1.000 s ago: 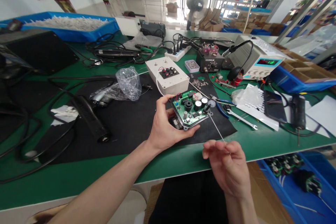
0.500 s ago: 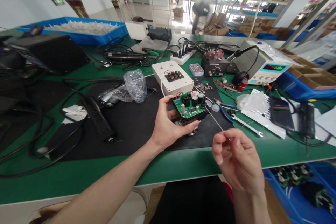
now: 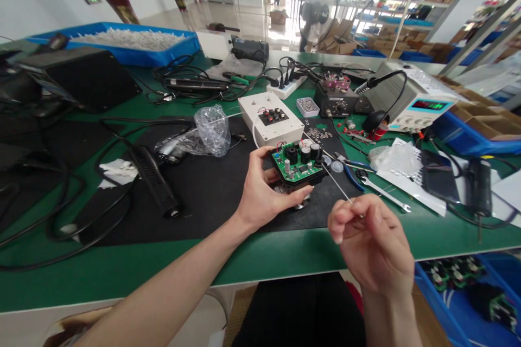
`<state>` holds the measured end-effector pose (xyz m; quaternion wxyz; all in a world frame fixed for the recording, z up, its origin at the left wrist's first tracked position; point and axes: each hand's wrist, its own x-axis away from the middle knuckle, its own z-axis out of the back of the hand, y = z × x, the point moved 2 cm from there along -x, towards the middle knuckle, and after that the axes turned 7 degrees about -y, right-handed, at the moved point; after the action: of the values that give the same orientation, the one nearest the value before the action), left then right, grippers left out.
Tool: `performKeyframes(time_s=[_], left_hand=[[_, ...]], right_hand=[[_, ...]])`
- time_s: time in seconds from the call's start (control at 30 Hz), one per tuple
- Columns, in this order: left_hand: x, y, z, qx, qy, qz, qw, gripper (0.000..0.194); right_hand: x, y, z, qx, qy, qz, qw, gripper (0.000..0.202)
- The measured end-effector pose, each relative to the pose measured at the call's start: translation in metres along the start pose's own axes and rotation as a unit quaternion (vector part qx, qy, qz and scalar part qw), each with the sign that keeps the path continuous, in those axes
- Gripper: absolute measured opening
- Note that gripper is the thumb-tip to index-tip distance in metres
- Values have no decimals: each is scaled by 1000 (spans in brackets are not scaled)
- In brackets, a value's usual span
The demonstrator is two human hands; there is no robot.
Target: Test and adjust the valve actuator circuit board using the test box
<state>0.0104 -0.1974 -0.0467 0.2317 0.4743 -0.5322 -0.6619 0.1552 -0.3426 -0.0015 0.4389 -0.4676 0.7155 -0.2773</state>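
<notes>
My left hand (image 3: 262, 192) is wrapped round a green circuit board assembly (image 3: 300, 165) with black and silver round components on top and a dark base. It is held above the black mat. Between the thumb and fingers of my right hand (image 3: 372, 238) is a thin metal rod (image 3: 338, 184). The rod's far end meets the right edge of the board; the exact contact point is too small to tell. Behind the board sits a white box (image 3: 272, 119) with red and black terminals on its top.
Pliers (image 3: 353, 176) and a wrench (image 3: 386, 194) lie right of the board. A small tray of metal parts (image 3: 307, 107), a power supply (image 3: 411, 100) and a soldering iron (image 3: 368, 85) stand behind. Left are a black handheld tool (image 3: 154, 181) and crumpled plastic (image 3: 212, 131).
The view has shifted slightly. Both hands keep their hold on the board assembly and the rod, with little visible movement.
</notes>
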Motion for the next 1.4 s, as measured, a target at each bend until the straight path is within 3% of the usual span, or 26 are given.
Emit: performKeyframes(time_s=[0.07, 0.13, 0.27, 0.3, 0.4, 0.53, 0.6, 0.7, 0.77, 0.8, 0.9, 1.0, 1.13, 1.23, 1.33, 1.4], left_hand=[[0, 0, 0, 2, -2, 0, 1000, 95], [0, 0, 0, 7, -5, 3, 1000, 95], [0, 0, 0, 8, -2, 13, 1000, 95], [0, 0, 0, 9, -4, 15, 1000, 95], [0, 0, 0, 12, -11, 18, 1000, 96], [1, -1, 1, 6, -16, 14, 1000, 97], [2, -1, 1, 9, -17, 9, 1000, 97], [2, -2, 1, 6, -13, 11, 1000, 97], [2, -3, 1, -3, -13, 17, 1000, 98], [2, -3, 1, -6, -15, 19, 1000, 99], [1, -3, 1, 2, -17, 15, 1000, 99], [2, -2, 0, 8, -19, 8, 1000, 98], [2, -2, 0, -2, -24, 9, 1000, 102], [2, -1, -1, 5, -28, 9, 1000, 100], [2, 1, -1, 8, -29, 10, 999, 100], [2, 2, -1, 2, -26, 13, 1000, 101]], right_hand=[[1, 4, 7, -8, -24, 1, 1000, 9], [1, 6, 10, 44, -19, 27, 999, 17], [0, -1, 3, 159, 61, 86, 982, 13], [-1, -2, 0, 147, 60, 82, 984, 7], [0, -2, -4, 29, 3, 13, 999, 23], [4, 6, 9, -31, -45, -26, 998, 8], [4, 8, 16, 36, -39, 1, 999, 15], [3, 2, 16, 181, 22, 81, 980, 21], [3, -3, 9, 220, 58, 113, 967, 13], [3, -5, 5, 212, 61, 110, 969, 4], [5, -5, -2, 126, 39, 35, 991, 20], [8, 1, 5, 38, 17, -27, 999, 12], [9, 4, 20, 65, -32, 0, 997, 13], [8, 0, 23, 213, -27, 75, 974, 23], [10, -8, 13, 354, 24, 181, 917, 22], [13, -13, 5, 381, 62, 194, 902, 17]])
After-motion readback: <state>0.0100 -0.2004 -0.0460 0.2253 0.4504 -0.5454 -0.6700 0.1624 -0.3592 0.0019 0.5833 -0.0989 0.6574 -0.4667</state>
